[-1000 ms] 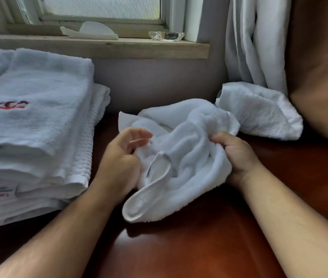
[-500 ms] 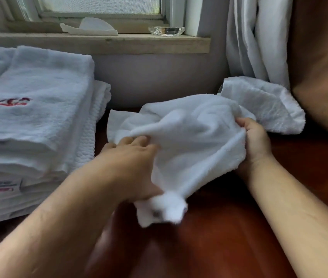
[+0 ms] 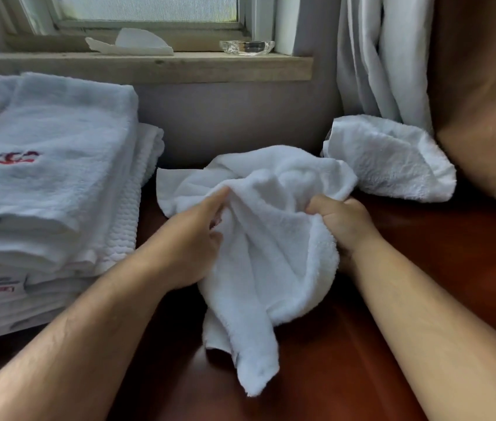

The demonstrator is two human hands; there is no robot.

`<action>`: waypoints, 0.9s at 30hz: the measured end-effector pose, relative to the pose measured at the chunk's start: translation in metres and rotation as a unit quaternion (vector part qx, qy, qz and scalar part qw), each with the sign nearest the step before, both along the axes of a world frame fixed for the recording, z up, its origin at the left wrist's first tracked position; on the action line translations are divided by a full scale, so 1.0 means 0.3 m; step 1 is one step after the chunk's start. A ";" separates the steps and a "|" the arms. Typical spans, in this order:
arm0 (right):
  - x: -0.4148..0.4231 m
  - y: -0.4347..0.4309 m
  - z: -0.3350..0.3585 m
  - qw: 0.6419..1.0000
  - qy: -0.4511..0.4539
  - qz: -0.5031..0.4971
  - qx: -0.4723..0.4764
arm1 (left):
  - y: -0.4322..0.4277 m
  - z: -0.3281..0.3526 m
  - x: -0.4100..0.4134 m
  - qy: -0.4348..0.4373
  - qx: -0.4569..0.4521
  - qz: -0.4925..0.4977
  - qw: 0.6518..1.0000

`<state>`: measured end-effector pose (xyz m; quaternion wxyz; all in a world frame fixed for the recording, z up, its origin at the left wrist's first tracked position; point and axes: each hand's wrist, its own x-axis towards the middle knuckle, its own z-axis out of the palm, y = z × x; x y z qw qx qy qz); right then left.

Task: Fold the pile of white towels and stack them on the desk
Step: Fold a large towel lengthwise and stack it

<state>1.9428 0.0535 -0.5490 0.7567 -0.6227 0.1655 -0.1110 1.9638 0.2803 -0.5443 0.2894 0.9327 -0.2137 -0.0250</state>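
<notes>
Several towels were already folded into a stack (image 3: 49,165) on the left of the desk (image 3: 422,268), so most of the job looked done to me. Left hand (image 3: 192,241) and right hand (image 3: 343,226) both clutched one crumpled towel (image 3: 271,238) mid-desk, not folded yet. Another loose towel (image 3: 392,159) sat waiting by the curtain (image 3: 383,56).

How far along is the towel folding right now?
Done: a stack of folded white towels sits left on the reddish wooden desk. In hand: left hand and right hand grip a crumpled white towel, unfolded. Remaining: one rumpled white towel beside the white curtain.
</notes>
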 end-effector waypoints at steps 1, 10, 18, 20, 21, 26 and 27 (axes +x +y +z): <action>0.002 0.007 -0.005 1.000 -0.003 0.009 -0.018 | 0.000 -0.004 0.000 0.001 0.004 -0.003 1.000; -0.004 -0.013 -0.003 1.000 0.001 0.020 -0.012 | -0.018 -0.005 -0.039 0.072 0.107 0.051 0.990; 0.011 -0.014 0.003 1.000 0.016 -0.017 -0.001 | -0.025 -0.029 -0.015 0.012 0.121 0.035 0.992; -0.004 0.002 0.016 0.999 0.030 -0.034 -0.022 | -0.026 -0.022 -0.025 -0.027 0.089 0.013 0.996; -0.020 0.014 0.027 0.998 0.034 -0.042 -0.033 | -0.024 -0.015 -0.040 -0.048 0.080 0.003 0.996; -0.161 0.080 0.096 0.997 0.036 -0.055 -0.051 | -0.015 0.075 -0.153 -0.158 0.074 0.074 0.982; -0.194 0.089 0.113 0.998 0.012 -0.062 -0.009 | -0.015 0.099 -0.195 -0.162 0.006 0.070 0.984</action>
